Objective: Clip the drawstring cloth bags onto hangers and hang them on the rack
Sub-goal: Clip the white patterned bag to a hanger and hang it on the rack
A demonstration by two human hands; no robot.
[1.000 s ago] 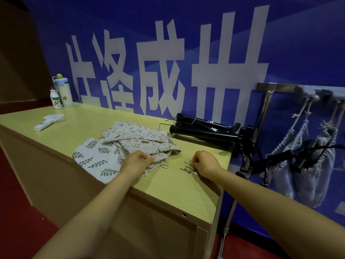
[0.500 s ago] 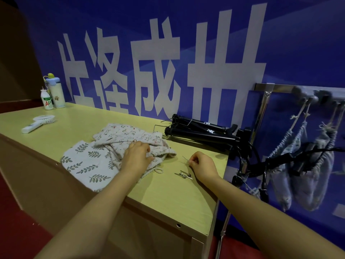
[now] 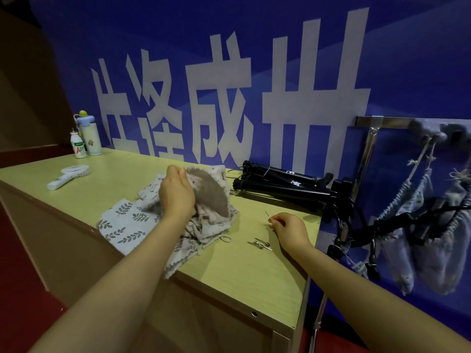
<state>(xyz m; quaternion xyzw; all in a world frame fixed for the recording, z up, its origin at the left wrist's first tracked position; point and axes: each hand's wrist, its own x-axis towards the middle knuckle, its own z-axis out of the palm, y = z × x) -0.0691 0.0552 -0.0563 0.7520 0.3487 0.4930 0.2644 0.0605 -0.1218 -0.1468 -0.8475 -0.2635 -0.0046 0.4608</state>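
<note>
Cloth bag (image 3: pixel 211 197), clip (image 3: pixel 268 216) in hands (image 3: pixel 175 197)

Your left hand (image 3: pixel 175 197) grips a cream printed bag (image 3: pixel 219 174); left of it lies a white bag (image 3: pixel 122 225) with green leaf sprigs. Your right hand (image 3: pixel 290 230) pinches a silver clip (image 3: pixel 267 215).

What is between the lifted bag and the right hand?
In the head view, just bare table between lifted bag and right hand; metal clips lie slightly nearer the camera.

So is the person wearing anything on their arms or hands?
No. The left arm and right arm are bare: no sleeves, watch or bracelet. The left hand and right hand have no gloves, and no rings I can see.
</note>
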